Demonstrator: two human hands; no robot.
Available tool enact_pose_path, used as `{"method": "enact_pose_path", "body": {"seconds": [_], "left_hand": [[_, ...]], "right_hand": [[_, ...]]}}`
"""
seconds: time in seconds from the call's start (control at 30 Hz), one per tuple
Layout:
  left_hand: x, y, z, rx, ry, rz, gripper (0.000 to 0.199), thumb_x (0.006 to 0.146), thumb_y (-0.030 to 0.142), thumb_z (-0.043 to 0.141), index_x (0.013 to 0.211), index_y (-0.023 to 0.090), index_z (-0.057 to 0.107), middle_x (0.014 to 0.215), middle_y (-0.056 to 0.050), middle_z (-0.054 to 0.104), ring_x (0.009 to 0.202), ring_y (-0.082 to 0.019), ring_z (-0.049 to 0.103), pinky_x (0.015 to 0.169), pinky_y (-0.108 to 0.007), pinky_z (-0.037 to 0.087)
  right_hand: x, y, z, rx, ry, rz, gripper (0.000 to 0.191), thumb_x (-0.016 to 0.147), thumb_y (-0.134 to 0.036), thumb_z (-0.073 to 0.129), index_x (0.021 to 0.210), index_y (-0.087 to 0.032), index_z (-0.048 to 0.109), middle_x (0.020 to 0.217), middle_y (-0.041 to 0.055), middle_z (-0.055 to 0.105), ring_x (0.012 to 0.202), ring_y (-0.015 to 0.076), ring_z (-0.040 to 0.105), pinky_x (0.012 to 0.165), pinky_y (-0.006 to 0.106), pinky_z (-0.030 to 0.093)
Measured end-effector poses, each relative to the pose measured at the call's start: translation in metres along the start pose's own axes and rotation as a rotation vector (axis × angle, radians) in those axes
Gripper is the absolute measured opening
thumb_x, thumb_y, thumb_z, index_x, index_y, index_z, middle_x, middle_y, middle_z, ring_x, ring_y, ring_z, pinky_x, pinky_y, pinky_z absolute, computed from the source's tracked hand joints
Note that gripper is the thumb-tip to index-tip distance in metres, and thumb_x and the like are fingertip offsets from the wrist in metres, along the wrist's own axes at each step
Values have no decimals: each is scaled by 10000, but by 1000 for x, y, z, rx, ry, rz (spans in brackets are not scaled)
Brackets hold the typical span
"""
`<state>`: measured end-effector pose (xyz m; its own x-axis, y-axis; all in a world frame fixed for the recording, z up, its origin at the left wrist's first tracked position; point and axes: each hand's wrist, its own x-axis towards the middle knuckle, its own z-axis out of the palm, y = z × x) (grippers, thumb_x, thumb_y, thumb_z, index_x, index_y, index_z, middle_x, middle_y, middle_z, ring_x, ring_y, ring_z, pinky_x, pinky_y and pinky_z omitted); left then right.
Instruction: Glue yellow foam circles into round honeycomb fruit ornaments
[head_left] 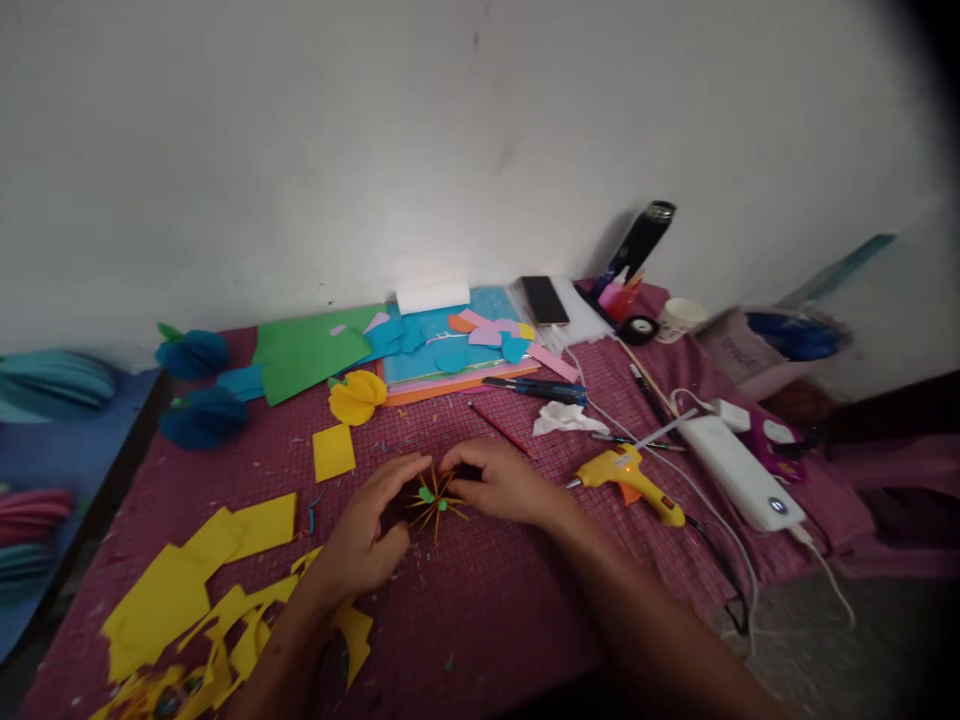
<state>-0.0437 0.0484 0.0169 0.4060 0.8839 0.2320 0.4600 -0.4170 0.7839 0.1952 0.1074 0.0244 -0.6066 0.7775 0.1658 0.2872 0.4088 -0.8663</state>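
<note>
Between my hands is a yellow paper pumpkin (436,503), seen from above with its thin folds fanned out and green bits at its centre. My left hand (373,525) curves round its left side, fingertips at the folds on the far edge and thumb on the near side. From the upper right, my right hand (499,482) holds the folds with bent fingers and thumb. Behind them sits a finished-looking yellow paper pumpkin (358,398) with a green leaf, near a square yellow paper piece (334,452).
Yellow paper sheets (157,610) and cut scraps lie left. A yellow glue gun (630,482) rests right, beside a white power bank (739,472) with cables. Behind are a utility knife (536,388), crumpled tissue (570,418), green paper (315,350), blue paper pumpkins (202,418) and a phone (545,300).
</note>
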Motion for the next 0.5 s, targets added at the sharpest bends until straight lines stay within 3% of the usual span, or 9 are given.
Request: {"method": "enact_pose_path", "body": {"seconds": [0.2, 0.5], "left_hand": [[1, 1, -1, 10, -2, -26, 739, 744, 68, 488, 1457, 264, 520, 1480, -99, 565, 1373, -303, 536, 1165, -565, 423], [-1, -5, -4, 64, 5, -26, 709, 768, 93, 505, 1450, 286, 534, 1472, -83, 581, 1361, -299, 558, 1152, -530, 453]], "right_hand": [[3, 5, 0, -67, -14, -65, 122, 875, -101, 648, 884, -198, 722, 853, 3, 740, 802, 142, 659, 782, 260, 494], [2, -1, -4, -133, -10, -47, 108, 855, -102, 672, 871, -202, 708, 879, 5, 747, 825, 149, 670, 779, 255, 480]]}}
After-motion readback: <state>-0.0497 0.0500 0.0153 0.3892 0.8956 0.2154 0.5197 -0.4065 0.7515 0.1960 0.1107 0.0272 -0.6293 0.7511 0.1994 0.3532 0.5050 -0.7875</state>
